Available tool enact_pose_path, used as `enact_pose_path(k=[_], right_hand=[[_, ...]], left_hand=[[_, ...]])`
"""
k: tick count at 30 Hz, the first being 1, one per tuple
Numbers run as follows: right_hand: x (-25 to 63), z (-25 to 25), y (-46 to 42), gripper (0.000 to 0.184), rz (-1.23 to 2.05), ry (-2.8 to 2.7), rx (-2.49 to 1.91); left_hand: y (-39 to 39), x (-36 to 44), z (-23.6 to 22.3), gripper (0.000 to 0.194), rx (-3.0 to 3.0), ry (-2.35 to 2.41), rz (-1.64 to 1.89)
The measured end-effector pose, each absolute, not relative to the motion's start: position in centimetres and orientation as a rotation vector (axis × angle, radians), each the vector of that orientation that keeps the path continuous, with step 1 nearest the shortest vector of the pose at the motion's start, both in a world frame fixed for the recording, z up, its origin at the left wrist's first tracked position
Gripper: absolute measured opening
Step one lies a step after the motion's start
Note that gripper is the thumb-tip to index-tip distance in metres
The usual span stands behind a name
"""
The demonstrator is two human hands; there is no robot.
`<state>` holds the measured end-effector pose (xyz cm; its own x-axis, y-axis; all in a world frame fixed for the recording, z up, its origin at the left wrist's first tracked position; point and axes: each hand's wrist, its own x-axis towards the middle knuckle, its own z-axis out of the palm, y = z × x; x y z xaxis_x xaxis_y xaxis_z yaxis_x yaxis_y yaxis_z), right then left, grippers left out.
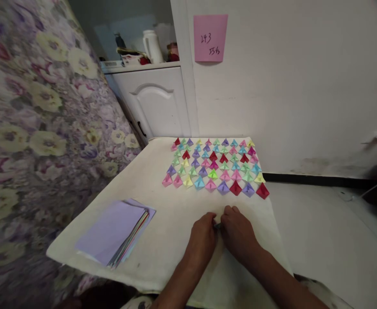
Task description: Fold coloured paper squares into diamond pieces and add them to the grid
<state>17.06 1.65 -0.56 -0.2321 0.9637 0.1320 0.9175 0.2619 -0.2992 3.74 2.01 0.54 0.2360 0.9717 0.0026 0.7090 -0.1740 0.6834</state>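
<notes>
My left hand [204, 234] and my right hand [238, 231] meet low over the front part of the table, fingers pinched. Between them shows a bit of small folded paper [218, 225], grey-blue and mostly covered by the fingers. Just beyond the hands, rows of small folded paper pieces [223, 187] in red, pink, purple, blue, green and yellow spread over the far end. To the left lies a stack of coloured paper sheets [114, 229] with a light purple sheet on top.
A cream cloth covers the table [162, 249]. A floral curtain [47, 141] hangs along the left side. Behind stand a white cabinet [153, 101] and a shelf with a white jug [153, 46]. A pink note [210, 38] is stuck on the wall.
</notes>
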Motion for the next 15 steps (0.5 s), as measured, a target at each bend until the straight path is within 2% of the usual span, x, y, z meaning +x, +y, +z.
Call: enact_pose_path(k=[15], right_hand=[[17.07, -0.62, 1.74, 0.021, 0.278, -2.256, -1.749]], left_hand=[[2.36, 3.54, 0.59, 0.024, 1.968, 1.519, 0.564]])
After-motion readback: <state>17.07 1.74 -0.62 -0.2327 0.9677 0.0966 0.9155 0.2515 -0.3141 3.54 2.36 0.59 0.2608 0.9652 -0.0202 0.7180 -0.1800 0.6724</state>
